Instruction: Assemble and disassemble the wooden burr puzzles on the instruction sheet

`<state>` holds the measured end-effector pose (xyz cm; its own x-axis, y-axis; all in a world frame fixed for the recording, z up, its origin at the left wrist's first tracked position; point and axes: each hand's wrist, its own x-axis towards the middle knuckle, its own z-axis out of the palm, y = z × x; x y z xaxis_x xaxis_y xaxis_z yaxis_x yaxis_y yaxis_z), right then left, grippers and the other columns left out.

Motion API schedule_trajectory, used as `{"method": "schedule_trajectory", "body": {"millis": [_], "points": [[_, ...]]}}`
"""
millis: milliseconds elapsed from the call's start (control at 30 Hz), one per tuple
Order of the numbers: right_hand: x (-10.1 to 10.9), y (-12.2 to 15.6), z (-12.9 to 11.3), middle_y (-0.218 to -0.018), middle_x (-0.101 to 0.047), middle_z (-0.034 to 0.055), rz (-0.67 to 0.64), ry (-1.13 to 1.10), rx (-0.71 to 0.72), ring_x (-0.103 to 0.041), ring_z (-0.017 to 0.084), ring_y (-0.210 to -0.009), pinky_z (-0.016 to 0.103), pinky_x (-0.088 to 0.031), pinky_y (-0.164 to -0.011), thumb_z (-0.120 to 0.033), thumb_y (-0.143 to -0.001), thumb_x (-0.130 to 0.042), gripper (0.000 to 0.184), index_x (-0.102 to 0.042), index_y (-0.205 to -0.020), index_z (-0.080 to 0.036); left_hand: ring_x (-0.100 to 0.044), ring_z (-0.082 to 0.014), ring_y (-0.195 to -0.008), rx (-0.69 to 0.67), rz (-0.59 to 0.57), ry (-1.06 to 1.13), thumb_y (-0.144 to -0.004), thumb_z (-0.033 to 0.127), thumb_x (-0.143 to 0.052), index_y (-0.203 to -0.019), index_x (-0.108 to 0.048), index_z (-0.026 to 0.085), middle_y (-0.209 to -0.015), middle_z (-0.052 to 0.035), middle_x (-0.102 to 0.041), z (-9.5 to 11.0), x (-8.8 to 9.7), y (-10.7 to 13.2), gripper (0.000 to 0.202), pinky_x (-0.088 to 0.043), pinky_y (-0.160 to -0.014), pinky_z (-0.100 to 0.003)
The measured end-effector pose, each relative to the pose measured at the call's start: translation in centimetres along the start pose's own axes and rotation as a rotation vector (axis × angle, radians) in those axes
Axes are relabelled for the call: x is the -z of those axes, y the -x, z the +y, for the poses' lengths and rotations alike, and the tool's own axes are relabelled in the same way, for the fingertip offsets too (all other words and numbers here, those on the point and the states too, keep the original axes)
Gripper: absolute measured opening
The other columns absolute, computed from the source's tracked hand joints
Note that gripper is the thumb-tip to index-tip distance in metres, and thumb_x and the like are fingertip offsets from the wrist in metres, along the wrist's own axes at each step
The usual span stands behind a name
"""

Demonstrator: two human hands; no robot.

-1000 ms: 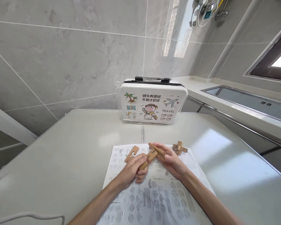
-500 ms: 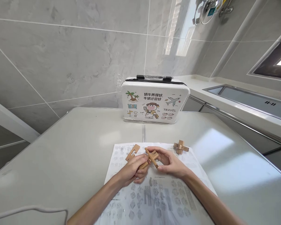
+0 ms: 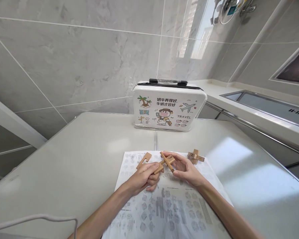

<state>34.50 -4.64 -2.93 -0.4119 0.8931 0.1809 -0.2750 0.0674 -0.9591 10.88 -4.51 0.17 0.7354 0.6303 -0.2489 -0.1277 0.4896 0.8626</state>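
Two crossed wooden puzzle pieces are held between my hands, over a printed instruction sheet (image 3: 139, 212). My left hand (image 3: 149, 174) is closed on the lower end of the long notched puzzle piece (image 3: 170, 160), whose upper end bears a dark mark. My right hand (image 3: 185, 167) pinches the thin crossing puzzle piece (image 3: 166, 161) at its two ends. Whether the two pieces are interlocked, I cannot tell. A loose flat puzzle piece (image 3: 146, 158) with a cut-out lies on the sheet just beyond my left hand. An assembled cross-shaped wooden puzzle (image 3: 196, 156) sits at the sheet's upper right.
A white cartoon-printed case (image 3: 169, 106) with a black handle stands at the back of the white table (image 3: 89, 149), against the tiled wall. A white cable (image 3: 45, 217) runs across the lower left. A counter with a sink (image 3: 269, 106) is at the right.
The two crossed pieces have shifted slightly, and more of the piece in my left hand shows. The whole view has moved a little, so everything appears further right.
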Motion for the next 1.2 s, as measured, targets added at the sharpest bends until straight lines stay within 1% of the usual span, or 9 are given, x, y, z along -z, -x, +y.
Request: {"method": "schedule_trajectory", "body": {"millis": [133,267,333,567,700,900,1033,1200], "points": [[0.22,0.06,0.15,-0.153,-0.058,0.0117,-0.007,0.027,0.012,-0.05,0.037,-0.143,0.052,-0.04,-0.119,-0.048,-0.076,-0.093,0.068,-0.069,-0.137,-0.029,-0.009,-0.0072,-0.048,-0.001,-0.01,-0.006,-0.1,0.06,-0.06,-0.084,-0.048,0.021,-0.059,0.0131,-0.019,-0.02,-0.11,-0.03,0.043,-0.022,-0.04,-0.018],[-0.01,0.11,0.42,-0.148,-0.063,0.0138,-0.078,0.053,-0.006,-0.052,0.038,-0.142,0.054,-0.038,-0.121,-0.048,-0.075,-0.094,0.073,-0.067,-0.139,-0.026,-0.009,-0.0066,-0.048,0.009,-0.046,0.003,-0.097,0.062,-0.063,-0.081,-0.04,0.023,-0.06,0.0129,-0.019,-0.3,-0.15,-0.17,0.047,-0.018,-0.04,-0.018],[-0.22,0.11,0.55,-0.148,-0.063,0.0147,-0.097,0.05,-0.007,-0.051,0.038,-0.143,0.055,-0.038,-0.121,-0.048,-0.076,-0.093,0.074,-0.066,-0.141,-0.025,-0.009,-0.0065,-0.048,0.012,-0.045,0.001,-0.096,0.062,-0.065,-0.082,-0.04,0.023,-0.06,0.013,-0.019,-0.4,-0.2,-0.19,0.048,-0.017,-0.04,-0.018],[-0.39,0.03,0.8,-0.152,-0.059,0.0161,-0.073,0.07,0.039,-0.047,0.038,-0.147,0.055,-0.037,-0.123,-0.044,-0.077,-0.094,0.071,-0.067,-0.139,-0.025,-0.012,-0.0068,-0.048,0.001,0.0,-0.025,-0.098,0.064,-0.06,-0.088,-0.044,0.022,-0.062,0.0121,-0.022,-0.37,-0.58,-0.24,0.046,-0.019,-0.041,-0.018],[-0.43,0.01,0.76,-0.152,-0.059,0.0157,-0.066,0.067,0.047,-0.045,0.037,-0.149,0.054,-0.035,-0.124,-0.042,-0.078,-0.093,0.068,-0.067,-0.138,-0.025,-0.013,-0.0064,-0.049,0.027,0.017,0.004,-0.098,0.06,-0.062,-0.083,-0.039,0.023,-0.064,0.0111,-0.024,-0.13,-0.7,-0.16,0.046,-0.018,-0.042,-0.018],[-0.51,0.1,0.44,-0.152,-0.059,0.0164,-0.082,0.066,0.036,-0.047,0.038,-0.148,0.056,-0.035,-0.123,-0.043,-0.076,-0.094,0.071,-0.066,-0.139,-0.025,-0.013,-0.0071,-0.05,-0.007,-0.037,-0.057,-0.099,0.061,-0.06,-0.083,-0.038,0.023,-0.065,0.0111,-0.022,-0.07,-0.6,-0.02,0.047,-0.015,-0.045,-0.021],[-0.54,0.13,0.34,-0.152,-0.058,0.0163,-0.084,0.082,0.041,-0.043,0.037,-0.15,0.056,-0.034,-0.124,-0.043,-0.076,-0.094,0.07,-0.066,-0.138,-0.026,-0.013,-0.007,-0.05,-0.021,-0.044,-0.078,-0.1,0.061,-0.059,-0.079,-0.033,0.024,-0.064,0.0108,-0.022,-0.1,-0.54,-0.06,0.05,-0.013,-0.046,-0.023],[-0.58,0.14,0.16,-0.154,-0.057,0.0161,-0.09,0.086,0.044,-0.044,0.037,-0.15,0.056,-0.034,-0.124,-0.041,-0.076,-0.095,0.071,-0.066,-0.139,-0.027,-0.014,-0.0065,-0.05,-0.02,-0.053,-0.074,-0.098,0.062,-0.061,-0.078,-0.032,0.024,-0.063,0.011,-0.023,-0.1,-0.41,-0.1,0.052,-0.012,-0.047,-0.023]]}}
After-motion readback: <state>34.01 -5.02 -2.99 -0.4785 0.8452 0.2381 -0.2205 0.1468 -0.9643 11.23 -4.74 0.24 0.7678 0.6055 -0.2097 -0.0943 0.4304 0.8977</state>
